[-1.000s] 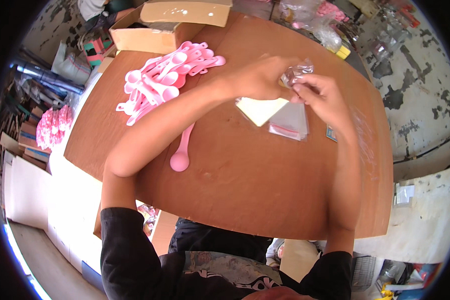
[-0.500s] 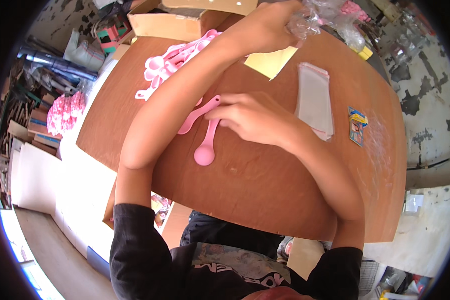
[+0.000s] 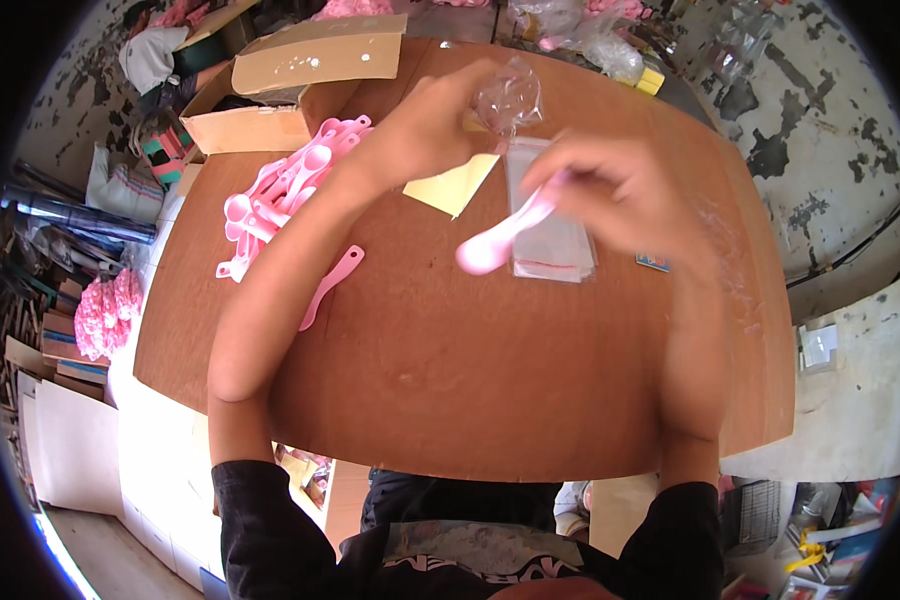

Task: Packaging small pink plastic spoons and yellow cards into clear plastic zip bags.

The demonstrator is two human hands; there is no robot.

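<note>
Spoon [image 3: 492, 246], pink, in the right hand [image 3: 620, 195]: fingers closed on the handle, bowl slanting down toward the near left. Hand and spoon both show blurred. We see the spoon in front of a flat stack of clear bags [image 3: 555, 252] (whether it touches them we cannot tell).

Left hand [image 3: 430, 130] farther out, fingers curled in on crumpled clear plastic [image 3: 512, 95], which bulges beyond the fingertips; the exact grip is partly hidden from us. Near it, and partly covered by it, a yellow sheet [image 3: 452, 188], one corner pointing toward us.

Left of the left forearm [image 3: 305, 260], a heaped pile of pink spoons [image 3: 290, 190], partly covered by the arm. Nearer to us, a lone pink spoon [image 3: 331, 286], its holed handle end clear, the other end passing behind the arm. Beside the right wrist, a small blue packet [image 3: 655, 262], mostly hidden.

All this lies on or above a brown wooden table [image 3: 470, 370]. At its far left, we note an open cardboard box [image 3: 245, 132], flap raised. Beyond the far edge, more clear plastic [image 3: 620, 60] and a yellow block [image 3: 650, 81]. Off to the left, a pink bundle [image 3: 110, 315].
</note>
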